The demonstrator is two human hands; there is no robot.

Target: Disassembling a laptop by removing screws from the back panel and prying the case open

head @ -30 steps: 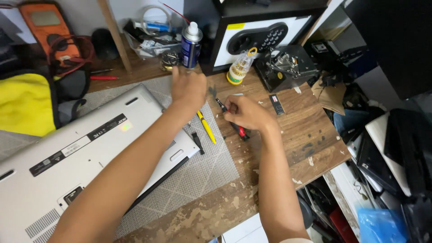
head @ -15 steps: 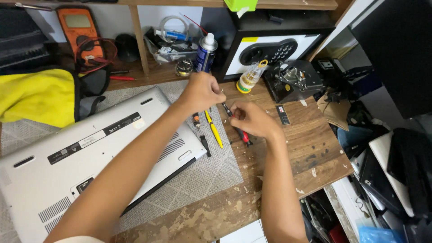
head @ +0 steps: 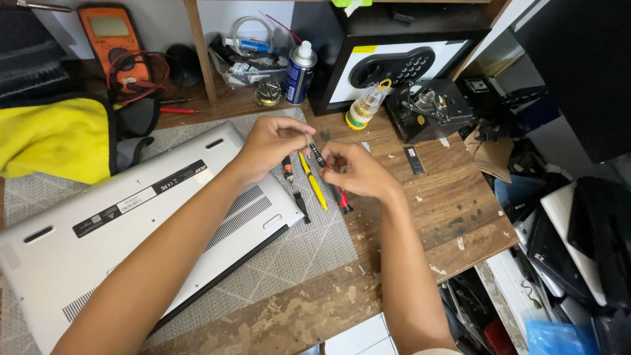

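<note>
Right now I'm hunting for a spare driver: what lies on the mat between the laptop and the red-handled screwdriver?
In the head view, a yellow-handled tool and a small black piece lie there.

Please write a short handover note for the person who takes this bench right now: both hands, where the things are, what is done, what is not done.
Left hand: fingertips pinch the top of a small screwdriver, over the grey mat.
Right hand: holds the same screwdriver lower down, beside the left hand.
Laptop: silver, bottom side up on the mat, left of the hands; bottom cover on.
Yellow tool, red-handled screwdriver and a small black tool lie on the mat under the hands.
Spray can stands at the back.
Done: laptop flipped, tools out.
Left: the cover is not yet off.
</note>
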